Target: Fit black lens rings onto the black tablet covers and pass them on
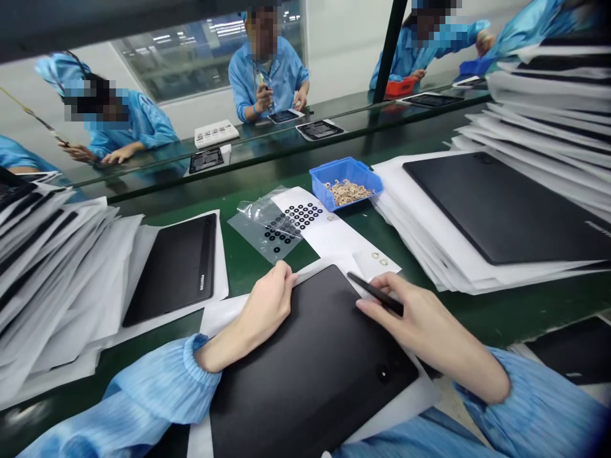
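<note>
A black tablet back cover (315, 362) lies tilted before me on a white sheet (224, 313), a small round camera hole near its right corner. My left hand (270, 302) is closed at the cover's far left edge, its fingertips hidden. Between the thumb and fingers of my right hand (410, 312) is a slim black pen-like tool (375, 292), its narrow end pointing left above the cover's far right edge. Beyond the hands, black rings (303, 216) sit in rows on a white sheet with clear film (258, 219) partly over it. Several pale rings (379, 257) lie nearer.
A blue bin (346, 181) holds many small tan rings. Stacks of covers with white sheets stand left (62, 286) and right (539, 127). Another cover (174, 267) lies at left. Across a raised ledge, co-workers in blue handle tablets; a red bin (400, 87) is there.
</note>
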Action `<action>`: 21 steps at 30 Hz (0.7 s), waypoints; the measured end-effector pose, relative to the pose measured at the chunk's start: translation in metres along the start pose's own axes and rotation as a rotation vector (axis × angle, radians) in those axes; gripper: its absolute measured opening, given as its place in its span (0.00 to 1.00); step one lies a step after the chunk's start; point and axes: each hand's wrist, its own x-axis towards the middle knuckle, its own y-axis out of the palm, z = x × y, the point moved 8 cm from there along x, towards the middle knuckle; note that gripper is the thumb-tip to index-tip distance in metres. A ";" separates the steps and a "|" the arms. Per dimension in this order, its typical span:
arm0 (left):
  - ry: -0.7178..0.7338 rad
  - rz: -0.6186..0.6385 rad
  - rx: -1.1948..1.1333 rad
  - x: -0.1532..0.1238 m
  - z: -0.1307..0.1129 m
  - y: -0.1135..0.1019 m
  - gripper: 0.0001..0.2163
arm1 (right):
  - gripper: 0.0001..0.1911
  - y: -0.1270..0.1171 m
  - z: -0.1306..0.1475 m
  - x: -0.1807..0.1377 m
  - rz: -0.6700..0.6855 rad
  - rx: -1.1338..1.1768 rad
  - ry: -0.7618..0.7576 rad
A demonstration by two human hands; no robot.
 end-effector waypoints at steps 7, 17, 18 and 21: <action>-0.109 0.119 -0.141 0.011 0.008 -0.016 0.09 | 0.15 0.014 -0.006 -0.012 0.140 0.446 -0.023; -0.102 0.091 -0.122 0.011 0.021 -0.088 0.16 | 0.22 0.005 -0.033 -0.007 -0.052 0.269 0.049; -0.197 -0.076 -0.102 0.008 0.042 -0.118 0.16 | 0.23 0.000 -0.038 -0.007 -0.105 0.258 0.060; -0.519 -0.561 -0.015 -0.016 0.113 -0.204 0.16 | 0.25 -0.008 -0.048 -0.006 -0.171 0.224 0.068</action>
